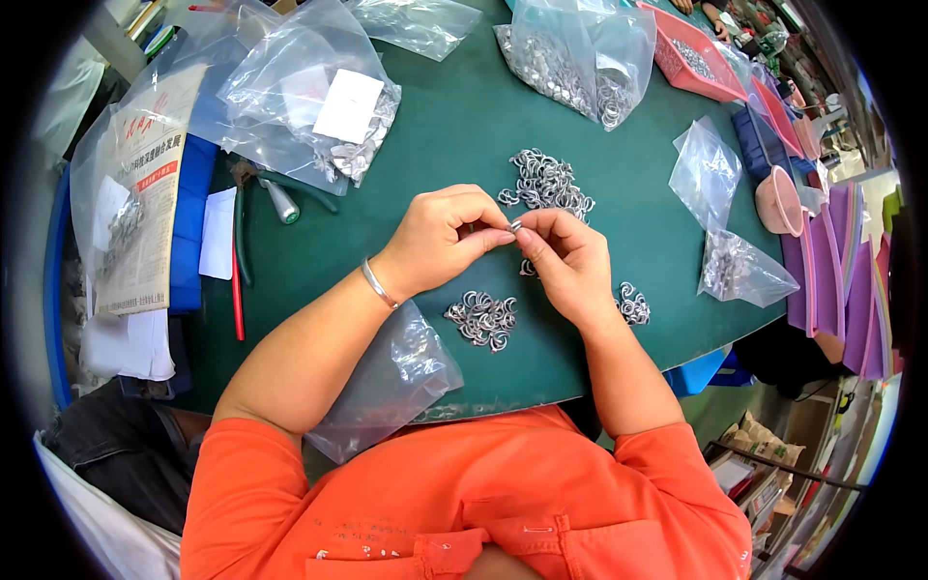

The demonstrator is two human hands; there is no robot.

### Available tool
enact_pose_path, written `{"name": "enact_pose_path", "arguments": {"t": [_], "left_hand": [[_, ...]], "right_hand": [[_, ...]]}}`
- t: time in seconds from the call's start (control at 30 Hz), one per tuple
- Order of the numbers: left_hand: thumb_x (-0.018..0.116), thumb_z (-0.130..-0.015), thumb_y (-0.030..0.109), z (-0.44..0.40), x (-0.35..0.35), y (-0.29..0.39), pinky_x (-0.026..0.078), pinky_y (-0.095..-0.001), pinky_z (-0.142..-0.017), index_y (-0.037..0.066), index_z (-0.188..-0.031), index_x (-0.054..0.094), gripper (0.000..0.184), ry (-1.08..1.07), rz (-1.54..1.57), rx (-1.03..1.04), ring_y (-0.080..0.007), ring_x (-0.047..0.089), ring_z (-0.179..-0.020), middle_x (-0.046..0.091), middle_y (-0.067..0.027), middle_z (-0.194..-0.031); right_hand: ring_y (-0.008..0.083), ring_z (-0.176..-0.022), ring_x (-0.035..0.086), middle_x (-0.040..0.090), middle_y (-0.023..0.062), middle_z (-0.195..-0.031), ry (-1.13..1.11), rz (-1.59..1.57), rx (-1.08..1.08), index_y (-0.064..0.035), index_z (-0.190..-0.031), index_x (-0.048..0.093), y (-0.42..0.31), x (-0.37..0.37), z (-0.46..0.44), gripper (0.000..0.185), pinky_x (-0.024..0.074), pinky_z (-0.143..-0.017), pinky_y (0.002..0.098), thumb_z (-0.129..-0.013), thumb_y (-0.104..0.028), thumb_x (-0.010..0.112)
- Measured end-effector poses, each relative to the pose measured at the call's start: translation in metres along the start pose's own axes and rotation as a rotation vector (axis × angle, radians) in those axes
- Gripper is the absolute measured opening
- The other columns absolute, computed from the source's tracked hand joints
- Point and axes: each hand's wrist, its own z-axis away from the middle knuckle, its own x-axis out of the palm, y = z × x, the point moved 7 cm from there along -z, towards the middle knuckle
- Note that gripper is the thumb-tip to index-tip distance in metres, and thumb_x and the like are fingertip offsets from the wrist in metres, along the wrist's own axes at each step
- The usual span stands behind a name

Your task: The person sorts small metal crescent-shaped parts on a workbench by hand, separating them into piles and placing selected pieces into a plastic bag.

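My left hand [440, 240] and my right hand [572, 269] meet above the green table, fingertips pinched together. Between them is a small silvery metal ring [515, 226], mostly covered by the fingertips. Just beyond my hands lies a large pile of similar metal rings [549, 182]. A smaller ring pile [481, 320] rests between my forearms. Partly hidden by my right wrist is another small heap of rings [633, 304]. A few more pieces [528, 268] show under my right hand.
Clear bags of metal parts [551, 72] stand at the back, another bag [353, 145] at the left. An unfilled-looking plastic bag [396, 372] lies by my left forearm. A screwdriver-like tool [280, 201], a red rod [238, 280] and a pink basket [691, 58] sit around the table [406, 145].
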Motion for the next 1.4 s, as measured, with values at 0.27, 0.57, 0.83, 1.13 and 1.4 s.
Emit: {"name": "enact_pose_path", "arguments": {"t": [0.27,0.57,0.83,1.13,1.4], "left_hand": [[0.075,-0.077,-0.001,-0.001,-0.001,0.000,0.048,-0.0225,-0.061,0.000,-0.082,0.068,0.009,-0.008,-0.014,-0.025,-0.0108,0.061,-0.070,0.067,-0.0060,-0.084],[0.075,-0.076,-0.001,0.000,-0.001,-0.003,0.048,-0.0234,-0.061,0.000,-0.082,0.069,0.009,0.005,-0.006,-0.039,-0.0123,0.061,-0.070,0.067,-0.0067,-0.084],[0.075,-0.073,-0.003,-0.001,-0.002,0.004,0.049,-0.0262,-0.062,0.001,-0.081,0.069,0.011,0.028,-0.075,0.048,-0.0164,0.064,-0.071,0.068,-0.0080,-0.081],[0.075,-0.074,-0.001,-0.001,-0.006,0.006,0.049,-0.0259,-0.059,0.001,-0.081,0.069,0.009,0.094,-0.118,0.030,-0.0151,0.063,-0.068,0.066,-0.0068,-0.080],[0.074,-0.078,0.001,0.000,-0.010,-0.002,0.051,-0.0228,-0.067,0.000,-0.091,0.070,0.014,0.131,-0.042,-0.085,-0.0110,0.063,-0.075,0.067,-0.0059,-0.086]], "right_hand": [[0.0071,-0.066,0.056,0.062,0.0024,-0.079,0.044,0.100,-0.128,-0.0007,-0.093,0.067,-0.009,-0.002,-0.002,0.007,0.0455,-0.057,0.0228,-0.086,-0.002,0.068],[0.0105,-0.064,0.057,0.062,0.0051,-0.081,0.061,0.215,-0.256,-0.0013,-0.090,0.067,-0.023,0.001,0.001,0.010,0.0465,-0.057,0.0237,-0.081,0.002,0.071],[0.0111,-0.065,0.058,0.063,0.0060,-0.084,0.060,0.241,-0.303,-0.0011,-0.089,0.067,-0.029,0.001,0.001,0.010,0.0467,-0.056,0.0239,-0.080,0.003,0.070],[0.0171,-0.077,0.063,0.066,0.0090,-0.091,0.103,0.158,-0.348,0.0006,-0.093,0.064,-0.022,-0.007,-0.002,0.010,0.0520,-0.068,0.0276,-0.083,0.004,0.065],[0.0099,-0.081,0.060,0.062,0.0050,-0.090,0.085,0.047,-0.106,0.0009,-0.099,0.063,-0.003,-0.015,-0.003,0.011,0.0504,-0.073,0.0238,-0.088,0.000,0.064]]}}
